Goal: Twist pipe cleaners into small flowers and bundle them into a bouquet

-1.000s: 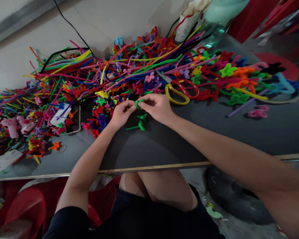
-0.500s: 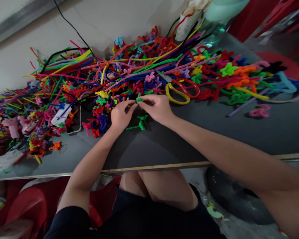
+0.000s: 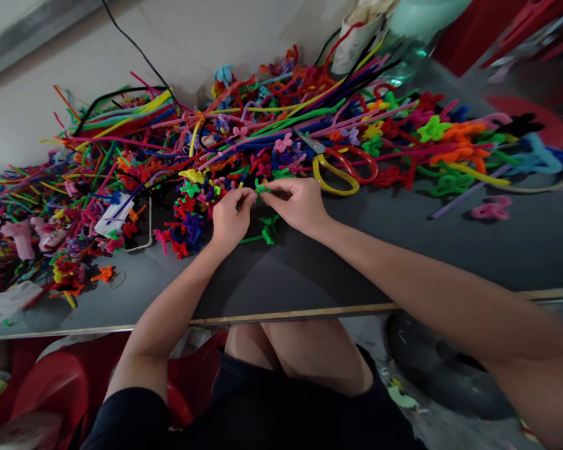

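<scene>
Fingers (image 3: 244, 197) of both hands pinch a green pipe cleaner (image 3: 261, 187) between them.

left hand (image 3: 229, 219) and right hand (image 3: 298, 203) meet, fingers (image 3: 245, 197) seemingly pinched together, forearms converging.

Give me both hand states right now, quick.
Left hand: closed, fingertips pinching a green pipe cleaner.
Right hand: closed, pinching the same green pipe cleaner from the other side.

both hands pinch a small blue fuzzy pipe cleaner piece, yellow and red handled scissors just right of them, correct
No: in the head view the small fuzzy pipe cleaner piece pinched by the left hand and right hand is green, not blue. Rest stands.
</scene>
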`<action>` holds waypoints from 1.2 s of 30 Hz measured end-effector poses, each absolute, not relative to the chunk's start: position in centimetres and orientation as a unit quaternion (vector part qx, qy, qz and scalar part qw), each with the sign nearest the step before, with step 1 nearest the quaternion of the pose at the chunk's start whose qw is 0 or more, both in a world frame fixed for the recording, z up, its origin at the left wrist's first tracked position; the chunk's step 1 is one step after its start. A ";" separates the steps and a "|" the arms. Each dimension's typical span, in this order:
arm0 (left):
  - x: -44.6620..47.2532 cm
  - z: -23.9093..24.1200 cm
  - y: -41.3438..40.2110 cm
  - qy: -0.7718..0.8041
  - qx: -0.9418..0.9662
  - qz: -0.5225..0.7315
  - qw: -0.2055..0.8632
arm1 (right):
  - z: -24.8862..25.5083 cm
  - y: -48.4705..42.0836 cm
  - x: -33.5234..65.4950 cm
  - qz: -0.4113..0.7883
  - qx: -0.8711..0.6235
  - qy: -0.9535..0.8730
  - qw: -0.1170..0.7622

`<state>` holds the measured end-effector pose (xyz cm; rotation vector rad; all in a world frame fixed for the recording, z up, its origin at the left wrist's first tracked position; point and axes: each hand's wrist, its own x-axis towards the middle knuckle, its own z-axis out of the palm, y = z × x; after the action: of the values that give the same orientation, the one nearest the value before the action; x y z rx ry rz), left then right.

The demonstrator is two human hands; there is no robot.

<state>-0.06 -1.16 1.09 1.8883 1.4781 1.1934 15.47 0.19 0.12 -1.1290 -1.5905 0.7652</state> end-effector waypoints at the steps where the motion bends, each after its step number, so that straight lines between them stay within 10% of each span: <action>1: -0.1 1.0 -1.1 0.529 0.687 0.437 0.239 | 0.1 0.2 15.5 0.317 -0.466 -0.658 0.500; 12: -1.4 0.4 0.0 0.472 0.609 0.419 0.481 | 0.0 0.8 16.2 0.395 -0.427 -0.662 0.473; 36: -0.8 -0.3 -0.5 0.474 0.651 0.455 0.380 | 0.0 1.4 16.5 0.472 -0.412 -0.617 0.477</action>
<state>-0.84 -0.46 -0.28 1.6609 1.2104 1.1621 16.50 1.41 0.05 -1.0062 -1.5065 1.1525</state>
